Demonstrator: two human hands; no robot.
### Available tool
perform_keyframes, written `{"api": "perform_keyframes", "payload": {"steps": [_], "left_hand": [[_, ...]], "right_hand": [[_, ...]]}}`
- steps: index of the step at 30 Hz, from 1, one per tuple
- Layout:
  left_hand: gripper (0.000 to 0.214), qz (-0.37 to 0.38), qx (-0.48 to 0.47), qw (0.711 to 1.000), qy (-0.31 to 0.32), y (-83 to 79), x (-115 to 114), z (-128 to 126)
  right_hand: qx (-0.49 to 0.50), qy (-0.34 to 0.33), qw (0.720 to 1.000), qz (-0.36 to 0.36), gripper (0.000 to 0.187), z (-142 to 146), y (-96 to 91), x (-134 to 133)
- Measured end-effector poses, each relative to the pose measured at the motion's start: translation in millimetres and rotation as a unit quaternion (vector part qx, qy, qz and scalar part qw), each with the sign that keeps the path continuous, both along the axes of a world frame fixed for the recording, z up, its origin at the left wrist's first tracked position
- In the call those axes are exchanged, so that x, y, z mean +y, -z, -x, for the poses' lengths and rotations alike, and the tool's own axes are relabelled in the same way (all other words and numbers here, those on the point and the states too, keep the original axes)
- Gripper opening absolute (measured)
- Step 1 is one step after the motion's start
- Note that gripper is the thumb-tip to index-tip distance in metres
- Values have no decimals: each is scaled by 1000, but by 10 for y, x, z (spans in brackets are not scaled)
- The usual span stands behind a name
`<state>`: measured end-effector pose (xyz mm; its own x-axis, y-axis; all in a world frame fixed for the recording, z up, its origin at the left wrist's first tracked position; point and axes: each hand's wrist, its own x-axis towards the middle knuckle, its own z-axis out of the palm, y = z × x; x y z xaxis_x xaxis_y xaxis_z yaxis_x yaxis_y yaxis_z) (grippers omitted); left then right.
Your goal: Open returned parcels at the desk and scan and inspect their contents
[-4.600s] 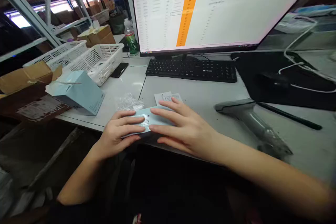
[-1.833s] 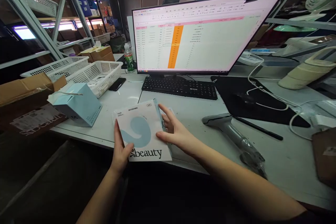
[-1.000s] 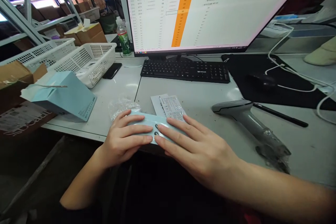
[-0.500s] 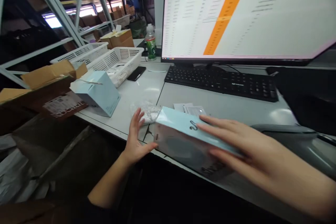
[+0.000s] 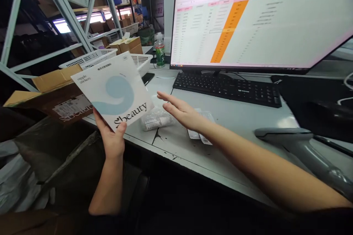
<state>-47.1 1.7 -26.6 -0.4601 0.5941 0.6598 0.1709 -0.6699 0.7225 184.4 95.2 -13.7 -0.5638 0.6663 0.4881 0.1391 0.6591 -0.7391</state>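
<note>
The left hand (image 5: 111,140) pinches the flat white box (image 5: 112,90), lifted off the desk (image 5: 234,117), left of the keyboard (image 5: 227,88). The right hand (image 5: 183,112) is spread, empty. Putting it down looks left.

Matt white card on the flat box (image 5: 111,93), smooth with a pale blue swirl. Crinkly clear plastic on the little bag (image 5: 156,119). Plain brown corrugated cardboard for the carton (image 5: 52,95). Glossy grey plastic scanner (image 5: 303,150), scuffed off-white laminate desk (image 5: 234,117).
</note>
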Motion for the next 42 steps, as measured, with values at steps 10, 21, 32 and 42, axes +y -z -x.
{"api": "perform_keyframes", "payload": {"steps": [10,21,32,42], "left_hand": [[27,239,-351,873,241,-23,42,207],[78,198,-124,972,-35,366,413,492],[73,266,341,857,-281,669,388,775],[64,-18,589,800,-110,656,342,-13]], "right_hand": [[-304,1,949,-81,71,56,459,87],[-327,30,944,-18,56,-229,431,-69],[-228,302,916,-134,48,-2280,10,48],[-239,611,753,44,50,-4398,1256,277]]}}
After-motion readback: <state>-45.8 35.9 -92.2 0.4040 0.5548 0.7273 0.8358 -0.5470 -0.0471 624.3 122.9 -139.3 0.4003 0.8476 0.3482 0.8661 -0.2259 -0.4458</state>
